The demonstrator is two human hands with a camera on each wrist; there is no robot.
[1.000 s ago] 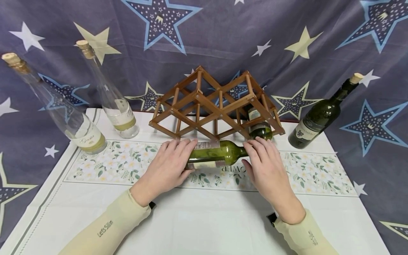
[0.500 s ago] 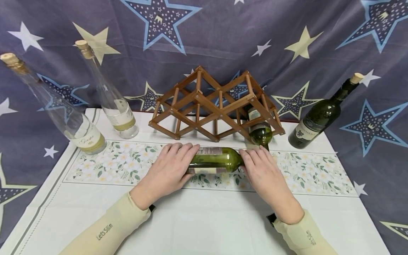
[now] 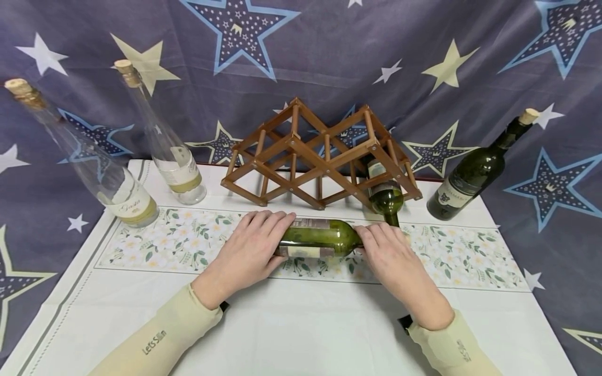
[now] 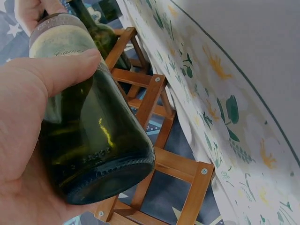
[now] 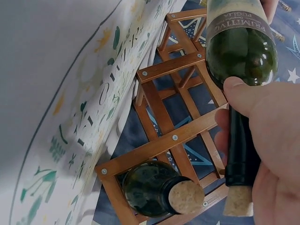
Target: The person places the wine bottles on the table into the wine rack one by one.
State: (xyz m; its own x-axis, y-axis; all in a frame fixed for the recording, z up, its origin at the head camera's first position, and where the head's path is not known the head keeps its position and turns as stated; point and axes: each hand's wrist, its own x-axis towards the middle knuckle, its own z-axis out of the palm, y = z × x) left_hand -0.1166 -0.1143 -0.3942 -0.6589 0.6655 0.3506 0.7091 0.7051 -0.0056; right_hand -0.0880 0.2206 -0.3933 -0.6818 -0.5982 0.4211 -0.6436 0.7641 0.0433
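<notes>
Between my two hands a green wine bottle (image 3: pixel 324 237) lies sideways in front of the rack. My left hand (image 3: pixel 251 250) grips its base end; in the left wrist view the thumb lies along the glass near the label. My right hand (image 3: pixel 392 258) holds the dark neck, whose cork (image 5: pixel 238 201) shows in the right wrist view. Just behind stands a brown wooden wine rack (image 3: pixel 310 151). Another green wine bottle (image 3: pixel 386 199) lies in the rack's lower right slot, its neck toward me and partly hidden by my right hand in the head view.
Two clear corked bottles, one farther left (image 3: pixel 124 196) and one nearer the rack (image 3: pixel 181 175), stand at left. A dark green corked bottle (image 3: pixel 463 180) stands at right. A floral runner (image 3: pixel 178 240) crosses the white tablecloth (image 3: pixel 301 324); a star-patterned curtain (image 3: pixel 329 52) hangs behind.
Both hands have drawn the bottle slightly toward me, away from the rack. More of the racked bottle's neck now shows. The rack and standing bottles have not moved.
</notes>
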